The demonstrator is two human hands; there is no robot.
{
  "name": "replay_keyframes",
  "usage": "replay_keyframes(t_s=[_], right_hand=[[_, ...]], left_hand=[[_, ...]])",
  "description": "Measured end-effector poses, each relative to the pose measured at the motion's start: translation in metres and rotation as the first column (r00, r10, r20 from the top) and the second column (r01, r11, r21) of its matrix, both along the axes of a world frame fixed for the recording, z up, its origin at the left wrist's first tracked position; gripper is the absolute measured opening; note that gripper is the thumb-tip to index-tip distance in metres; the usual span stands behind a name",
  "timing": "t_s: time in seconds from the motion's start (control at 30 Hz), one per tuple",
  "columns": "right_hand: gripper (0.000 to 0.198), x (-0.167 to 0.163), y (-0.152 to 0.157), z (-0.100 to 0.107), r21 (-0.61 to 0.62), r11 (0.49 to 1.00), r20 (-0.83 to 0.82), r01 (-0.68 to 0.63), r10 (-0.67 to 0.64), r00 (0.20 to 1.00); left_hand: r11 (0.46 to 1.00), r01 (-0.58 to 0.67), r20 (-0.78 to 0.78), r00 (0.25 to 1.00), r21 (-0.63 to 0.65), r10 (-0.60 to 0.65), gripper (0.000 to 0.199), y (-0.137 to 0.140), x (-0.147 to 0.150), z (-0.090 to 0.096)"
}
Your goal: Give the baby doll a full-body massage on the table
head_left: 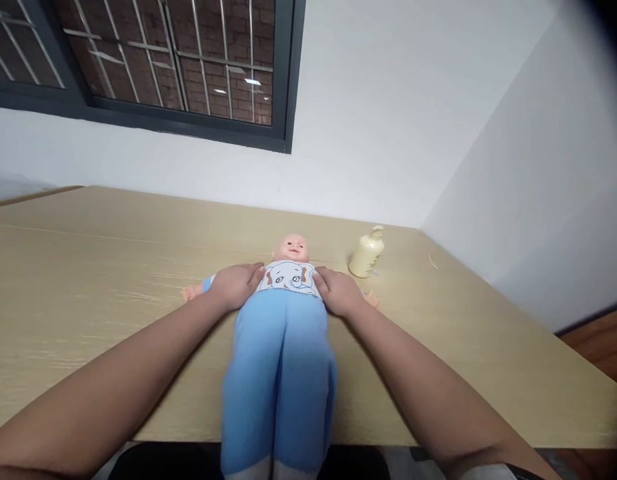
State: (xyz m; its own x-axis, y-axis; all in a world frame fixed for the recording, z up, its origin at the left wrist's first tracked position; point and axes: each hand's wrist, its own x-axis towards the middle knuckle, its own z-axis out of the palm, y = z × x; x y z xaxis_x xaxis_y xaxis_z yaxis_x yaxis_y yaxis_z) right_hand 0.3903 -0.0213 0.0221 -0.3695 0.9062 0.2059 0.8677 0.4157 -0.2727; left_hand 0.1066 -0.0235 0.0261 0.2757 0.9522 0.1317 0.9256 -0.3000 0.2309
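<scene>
A baby doll (281, 333) lies on its back on the table, head toward the wall and legs toward me. It wears light blue trousers and a white top with an elephant face printed on it. My left hand (237, 285) holds the left side of its chest, thumb over the front of the top. On the other side my right hand (339, 290) grips the chest in the same way. Both sets of fingers are partly hidden at the doll's sides. The doll's arms stretch outward behind my hands, and its trouser legs hang past the table's near edge.
A cream-coloured pump bottle (367, 255) stands on the wooden table (463, 347), beyond my right hand. A thin pale strand (431, 261) lies farther right. White walls (378, 133) border the table at the back and right; a barred window (183, 67) is at upper left.
</scene>
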Motion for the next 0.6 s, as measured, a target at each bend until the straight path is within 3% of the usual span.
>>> replay_keyframes(t_s=[0.17, 0.3, 0.6], right_hand=[[0.054, -0.001, -0.002, -0.012, 0.131, 0.99, 0.125, 0.049, -0.066, 0.99], [0.049, 0.006, -0.006, -0.018, 0.182, 0.982, 0.195, 0.046, -0.082, 0.977], [0.057, 0.04, -0.011, -0.021, 0.146, 0.989, 0.181, -0.025, -0.002, 0.984]], left_hand=[[0.995, -0.082, -0.114, 0.99, 0.049, 0.087, 0.063, -0.005, -0.006, -0.007], [0.992, -0.07, -0.202, 0.975, 0.106, 0.091, 0.061, -0.009, -0.019, -0.012], [0.995, -0.052, -0.151, 0.986, 0.086, 0.064, 0.061, -0.009, -0.044, -0.012]])
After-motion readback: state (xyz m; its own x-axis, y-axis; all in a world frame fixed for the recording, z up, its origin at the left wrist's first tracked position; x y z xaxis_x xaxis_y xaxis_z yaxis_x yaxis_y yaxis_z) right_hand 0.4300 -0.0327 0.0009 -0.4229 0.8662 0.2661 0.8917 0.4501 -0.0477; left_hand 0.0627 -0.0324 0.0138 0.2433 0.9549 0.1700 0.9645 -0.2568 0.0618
